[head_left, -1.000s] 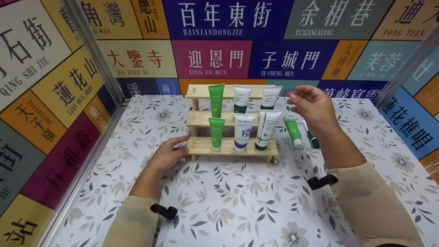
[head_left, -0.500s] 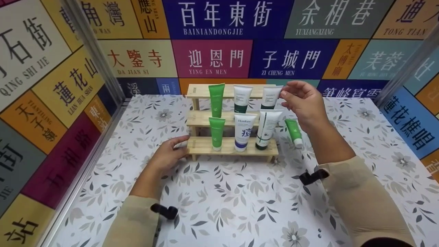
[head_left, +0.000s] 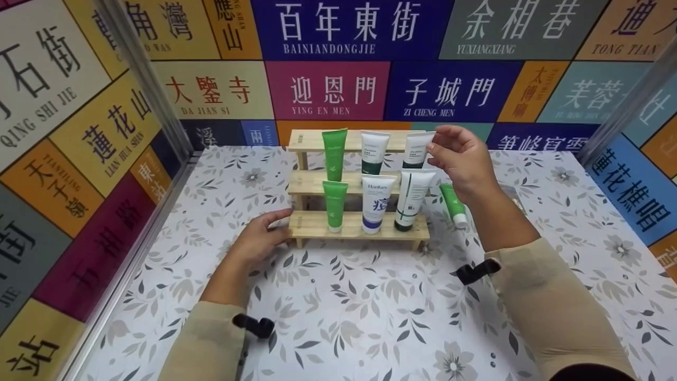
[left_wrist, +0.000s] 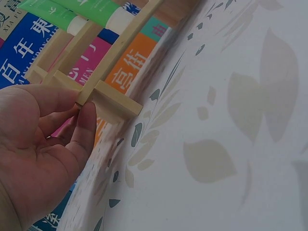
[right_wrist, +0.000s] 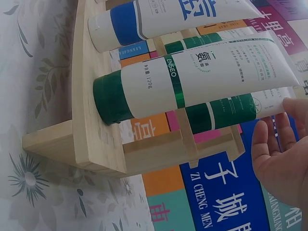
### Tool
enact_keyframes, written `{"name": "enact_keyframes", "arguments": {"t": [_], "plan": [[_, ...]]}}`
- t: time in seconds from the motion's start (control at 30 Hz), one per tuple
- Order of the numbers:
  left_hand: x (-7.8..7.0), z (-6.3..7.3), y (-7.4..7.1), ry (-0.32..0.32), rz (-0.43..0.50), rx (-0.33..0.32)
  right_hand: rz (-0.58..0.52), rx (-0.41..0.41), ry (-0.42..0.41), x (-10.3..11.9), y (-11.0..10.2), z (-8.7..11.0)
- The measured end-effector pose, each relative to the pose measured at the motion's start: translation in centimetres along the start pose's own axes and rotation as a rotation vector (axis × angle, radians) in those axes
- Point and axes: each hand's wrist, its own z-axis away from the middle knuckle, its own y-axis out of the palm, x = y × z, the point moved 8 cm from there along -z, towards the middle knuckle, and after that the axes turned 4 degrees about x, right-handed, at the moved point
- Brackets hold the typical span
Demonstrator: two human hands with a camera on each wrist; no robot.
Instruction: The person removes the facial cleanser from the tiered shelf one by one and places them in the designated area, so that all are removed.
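A three-tier wooden display stand (head_left: 349,233) stands on the table. My left hand (head_left: 259,238) pinches the left end of its lowest shelf between thumb and finger, as the left wrist view shows. On the middle tier, a white squeeze tube with a dark green cap end (head_left: 419,148) stands at the right. My right hand (head_left: 465,161) pinches its upper right corner; its lower part is hidden behind the front white tube with a green stripe (right_wrist: 202,77). Also on the middle tier are a green tube (head_left: 334,153) and another white-and-green tube (head_left: 374,151).
On the bottom tier stand a small green tube (head_left: 334,206) and a white tube with a blue cap (head_left: 376,203). Right of the stand a green tube (head_left: 453,203) lies on the patterned tablecloth (head_left: 338,317). Sign-printed walls (head_left: 328,90) rise behind and at the sides.
My right hand has moved left to the white-and-green tube on the middle tier and taken its top corner. My left hand stays at the stand's corner.
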Motion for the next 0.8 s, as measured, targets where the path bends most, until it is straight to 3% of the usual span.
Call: {"name": "enact_keyframes", "arguments": {"t": [0.17,0.47,0.8], "plan": [[-0.2,-0.1,0.0,0.034,-0.024,0.006,0.012,0.004,0.004,-0.1,0.1,0.1],[-0.1,-0.1,-0.1,0.027,-0.033,-0.008,-0.063,0.024,-0.074,0.4,0.1,0.4],[0.0,-0.1,-0.2,-0.004,-0.045,-0.006,-0.103,-0.047,-0.126,0.9,-3.4,1.4]]}}
